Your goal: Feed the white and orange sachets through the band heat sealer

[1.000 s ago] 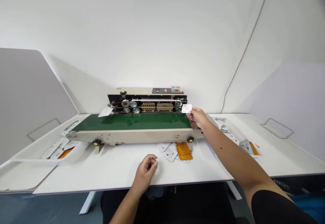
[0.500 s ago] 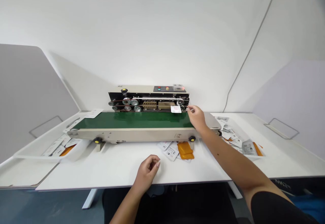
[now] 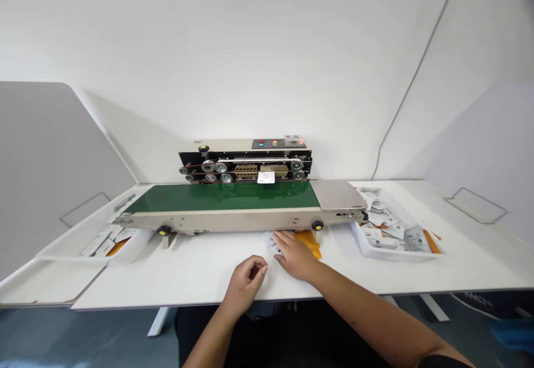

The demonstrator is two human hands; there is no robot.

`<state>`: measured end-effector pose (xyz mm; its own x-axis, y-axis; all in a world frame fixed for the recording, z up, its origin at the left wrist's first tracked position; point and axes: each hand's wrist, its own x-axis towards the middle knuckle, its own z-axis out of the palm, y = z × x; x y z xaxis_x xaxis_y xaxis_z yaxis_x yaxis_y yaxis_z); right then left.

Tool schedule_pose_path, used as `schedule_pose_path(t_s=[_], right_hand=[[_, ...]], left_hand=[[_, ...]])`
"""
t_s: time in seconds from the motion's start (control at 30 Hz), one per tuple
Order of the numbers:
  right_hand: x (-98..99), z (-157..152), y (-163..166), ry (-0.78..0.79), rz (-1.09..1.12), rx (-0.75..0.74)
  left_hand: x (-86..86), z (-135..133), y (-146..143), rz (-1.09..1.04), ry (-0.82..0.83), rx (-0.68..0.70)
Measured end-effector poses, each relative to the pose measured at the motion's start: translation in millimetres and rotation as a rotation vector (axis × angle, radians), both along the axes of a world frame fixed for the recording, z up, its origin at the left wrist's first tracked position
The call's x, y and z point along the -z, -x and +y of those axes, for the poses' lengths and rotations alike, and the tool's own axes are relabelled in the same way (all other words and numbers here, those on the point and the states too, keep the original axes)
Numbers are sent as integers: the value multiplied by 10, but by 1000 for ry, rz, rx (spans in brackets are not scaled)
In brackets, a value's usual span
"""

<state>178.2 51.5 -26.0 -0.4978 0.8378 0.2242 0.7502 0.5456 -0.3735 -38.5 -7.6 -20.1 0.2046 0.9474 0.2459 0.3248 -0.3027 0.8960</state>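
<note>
A band sealer (image 3: pixel 246 162) with a green conveyor belt (image 3: pixel 221 197) stands across the white table (image 3: pixel 200 279). A small white packet (image 3: pixel 266 177) rides in the sealing slot near the middle. My right hand (image 3: pixel 294 254) lies on the small pile of white packets (image 3: pixel 271 240) and orange packets (image 3: pixel 311 239) in front of the machine, fingers stretched over them. My left hand (image 3: pixel 246 279) rests on the table just to its left, fingers curled loosely with nothing visible in them.
A white tray (image 3: pixel 396 243) of loose packets sits at the machine's right end. Another white tray (image 3: pixel 100 243) with packets lies under the belt's left end. Grey divider panels (image 3: pixel 50 157) flank the table, and a cable (image 3: pixel 413 73) runs up the wall.
My right hand let go of the packet at the sealer's right end and came back down to the pile in front. The packet has travelled left along the slot.
</note>
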Motion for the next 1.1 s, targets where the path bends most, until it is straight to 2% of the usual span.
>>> schedule_pose_path(t_s=[0.2, 0.37, 0.53, 0.73, 1.1], right_hand=[[63, 85, -11, 58, -71, 74], [90, 155, 1, 118, -87, 65], [29, 97, 46, 37, -31, -47], [-5, -63, 90, 16, 32, -218], [63, -44, 35, -87, 53, -252]], left_hand=[[-26, 7, -38, 57, -24, 32], [14, 8, -40, 70, -44, 39], [49, 9, -11, 100, -79, -2], [74, 98, -6, 148, -260, -83], [73, 116, -96, 182, -115, 55]])
